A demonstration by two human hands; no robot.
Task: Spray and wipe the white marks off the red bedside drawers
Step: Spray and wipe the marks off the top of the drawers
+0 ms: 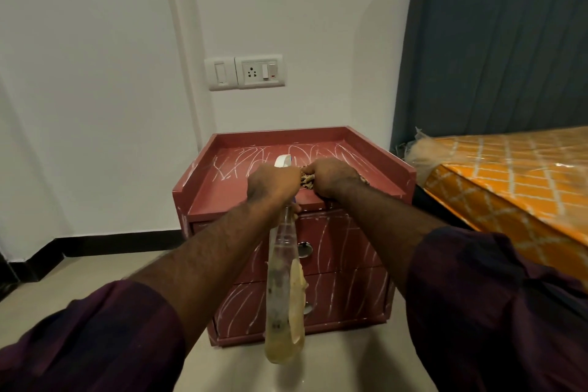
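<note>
The clear plastic spray bottle with a white trigger head (pixel 284 289) hangs steeply. Its long axis runs from the head just beyond the left hand (pixel 273 188) down to the base, which is nearest the person and holds yellowish liquid. The head points away from the person, toward the back rim of the red two-drawer bedside cabinet (pixel 346 251). The left hand is clenched round the bottle's neck, so the body hangs below the wrist, in front of both drawer fronts.

The right hand (pixel 334 180), just beside the left, is closed on a bunched brown-and-cream patterned cloth (pixel 307 181), which shows in the narrow space between the two hands. Whether the left fingers also touch the cloth cannot be told. Both hands are above the front edge of the cabinet's top.

Scribbled white chalk-like marks (pixel 229 166) cover the top beyond and left of the hands, and also the drawer fronts below them.

Above the hands is a white wall socket plate (pixel 259 71). To the right of the right hand lies an orange lattice-patterned mattress (pixel 509 175).
</note>
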